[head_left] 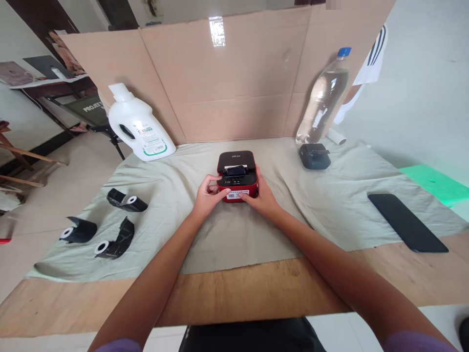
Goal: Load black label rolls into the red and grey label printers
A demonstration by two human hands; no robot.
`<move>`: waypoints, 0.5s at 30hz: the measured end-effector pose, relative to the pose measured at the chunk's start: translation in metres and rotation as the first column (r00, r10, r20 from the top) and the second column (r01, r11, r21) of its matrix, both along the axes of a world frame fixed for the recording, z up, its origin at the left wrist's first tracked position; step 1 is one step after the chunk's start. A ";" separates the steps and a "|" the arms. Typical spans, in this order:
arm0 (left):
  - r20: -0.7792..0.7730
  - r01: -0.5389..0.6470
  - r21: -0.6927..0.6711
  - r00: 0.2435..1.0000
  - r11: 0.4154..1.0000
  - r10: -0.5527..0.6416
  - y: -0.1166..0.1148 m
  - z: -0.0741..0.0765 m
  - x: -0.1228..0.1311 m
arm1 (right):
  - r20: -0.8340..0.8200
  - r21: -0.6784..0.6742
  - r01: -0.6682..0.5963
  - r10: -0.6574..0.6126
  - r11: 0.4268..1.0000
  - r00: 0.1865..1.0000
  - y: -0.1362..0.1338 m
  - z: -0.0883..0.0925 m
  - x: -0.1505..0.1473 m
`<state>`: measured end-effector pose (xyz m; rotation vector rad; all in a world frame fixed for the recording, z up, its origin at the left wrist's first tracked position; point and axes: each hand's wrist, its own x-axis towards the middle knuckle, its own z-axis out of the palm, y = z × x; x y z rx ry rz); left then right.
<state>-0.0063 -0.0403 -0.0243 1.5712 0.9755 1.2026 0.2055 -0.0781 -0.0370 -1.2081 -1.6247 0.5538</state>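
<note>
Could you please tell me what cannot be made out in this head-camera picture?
All in the head view:
Right side of the red-and-black printer: hidden by the right hand.
Lettering on its white sticker: too small, partly behind the thumbs.
Fine print on the white jug: too small.
Most of the person with the striped sleeve: hidden behind the cardboard panel and filled bottle.
Dark object, lower right: cut off by the edge.

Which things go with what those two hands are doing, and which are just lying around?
Part of the job:
red-and-black box, held by the left hand and right hand
maybe the black rolls, though untouched

Probably just lying about:
white jug
clear bottle with a blue cap
small black device
dark, flat, phone-like slab
</note>
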 end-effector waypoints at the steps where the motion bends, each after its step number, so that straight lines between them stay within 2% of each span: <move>1: 0.002 0.002 -0.006 1.000 1.000 -0.002 0.000 0.000 0.000 | -0.005 -0.001 -0.001 0.001 1.000 1.000 0.000 0.000 0.000; 7: -0.001 -0.080 0.075 0.997 0.994 0.080 -0.004 -0.009 0.004 | -0.051 -0.011 -0.023 0.022 1.000 0.998 0.001 -0.001 0.002; 15: -0.002 -0.065 0.074 0.998 0.995 0.065 -0.003 -0.012 0.002 | -0.074 -0.025 -0.027 0.025 0.999 0.997 0.000 0.000 0.001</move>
